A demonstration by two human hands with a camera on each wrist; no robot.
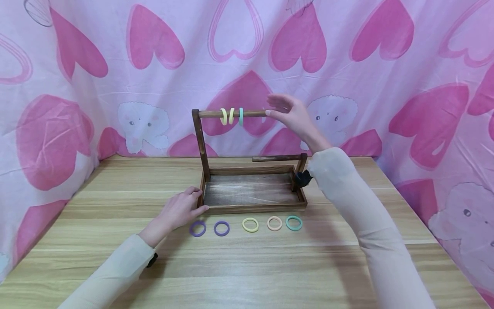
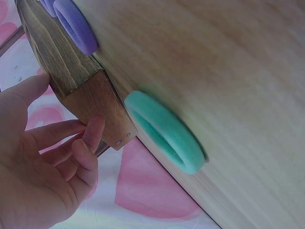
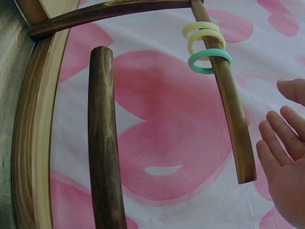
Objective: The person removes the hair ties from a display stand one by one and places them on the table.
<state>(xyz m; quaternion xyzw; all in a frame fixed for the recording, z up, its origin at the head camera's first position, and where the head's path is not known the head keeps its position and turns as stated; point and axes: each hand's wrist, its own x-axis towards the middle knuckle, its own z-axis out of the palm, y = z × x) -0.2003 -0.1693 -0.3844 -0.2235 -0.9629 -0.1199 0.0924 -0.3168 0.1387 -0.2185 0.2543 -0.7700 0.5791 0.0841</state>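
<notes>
A dark wooden stand [image 1: 252,209] has a shallow tray base, a tall upper rod [image 1: 254,113] and a short lower rod [image 1: 275,159]. Two yellow hair ties [image 1: 224,116] and a teal hair tie [image 3: 202,70] hang on the upper rod. My left hand [image 1: 179,210] holds the tray's left front corner, thumb on one face and fingertips on another. Beside the upper rod's free end is my right hand [image 1: 292,116], its fingers fairly straight and nothing in them; the right wrist view shows a small gap to the rod.
In front of the tray lie two purple hair ties [image 1: 198,228], a yellow one [image 1: 250,225], a peach one [image 1: 274,223] and a teal one [image 1: 294,223]. Another teal hair tie [image 2: 164,131] lies near my left hand. A heart-patterned pink cloth [image 1: 231,81] hangs behind the wooden table [image 1: 251,274].
</notes>
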